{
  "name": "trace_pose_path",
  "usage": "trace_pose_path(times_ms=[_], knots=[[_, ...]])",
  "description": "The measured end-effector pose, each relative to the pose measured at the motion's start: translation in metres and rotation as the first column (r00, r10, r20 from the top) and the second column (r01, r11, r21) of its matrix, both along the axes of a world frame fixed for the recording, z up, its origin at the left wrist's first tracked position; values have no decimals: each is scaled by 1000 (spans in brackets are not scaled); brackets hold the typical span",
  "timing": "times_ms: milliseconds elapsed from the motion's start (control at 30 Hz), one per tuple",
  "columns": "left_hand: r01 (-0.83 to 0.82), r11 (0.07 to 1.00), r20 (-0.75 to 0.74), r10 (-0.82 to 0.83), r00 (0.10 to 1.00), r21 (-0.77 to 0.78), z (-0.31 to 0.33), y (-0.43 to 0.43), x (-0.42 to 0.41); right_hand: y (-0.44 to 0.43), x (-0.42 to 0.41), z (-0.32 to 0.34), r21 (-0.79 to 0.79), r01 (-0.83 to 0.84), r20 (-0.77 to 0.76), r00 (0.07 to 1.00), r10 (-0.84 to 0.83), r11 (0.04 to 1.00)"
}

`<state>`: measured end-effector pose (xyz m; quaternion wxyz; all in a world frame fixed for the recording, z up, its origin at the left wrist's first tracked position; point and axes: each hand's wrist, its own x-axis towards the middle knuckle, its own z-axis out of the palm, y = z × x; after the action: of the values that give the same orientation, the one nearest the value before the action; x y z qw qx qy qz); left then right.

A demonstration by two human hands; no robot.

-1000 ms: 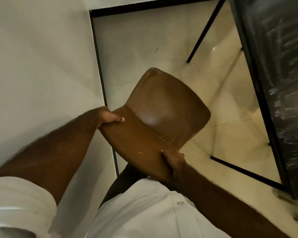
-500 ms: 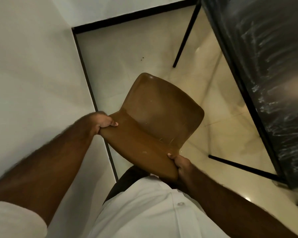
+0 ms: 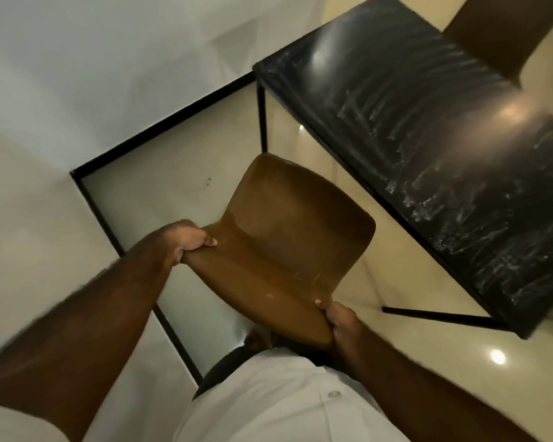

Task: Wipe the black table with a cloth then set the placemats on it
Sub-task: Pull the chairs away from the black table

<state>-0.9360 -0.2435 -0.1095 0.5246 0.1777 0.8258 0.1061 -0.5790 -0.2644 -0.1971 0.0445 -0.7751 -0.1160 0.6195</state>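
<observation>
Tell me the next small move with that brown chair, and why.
Probably slide the brown chair toward the black table and let go: both the left hand and right hand grip its backrest, so neither is free for a cloth.

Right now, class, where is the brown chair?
In the head view the brown chair sits centre frame, both hands gripping its backrest, left hand and right hand, with the black table to its right.

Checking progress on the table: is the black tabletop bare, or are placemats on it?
Bare where visible: the black tabletop shows only streaks and glare, no placemats. Its far end is out of frame.
</observation>
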Motion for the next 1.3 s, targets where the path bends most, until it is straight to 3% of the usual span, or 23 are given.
trace_pose_path(times_ms=[267,400,533,833,1300], knots=[[139,990,-38,-139,990,5,-11,128,35,70,41,-61,-18,238,-30,971,-238,971],[167,986,10,-166,986,-12,-31,179,42,107,39,-13,-17,315,7,949,-314,949],[230,973,71,-228,971,-27,-61,224,46,132,45,-6,-25,364,61,930,-362,931],[351,937,111,-349,931,4,-60,306,72,176,39,-3,-44,387,137,915,-378,921],[387,921,127,-379,917,-48,-80,343,70,205,36,-20,-68,380,167,916,-365,923]])
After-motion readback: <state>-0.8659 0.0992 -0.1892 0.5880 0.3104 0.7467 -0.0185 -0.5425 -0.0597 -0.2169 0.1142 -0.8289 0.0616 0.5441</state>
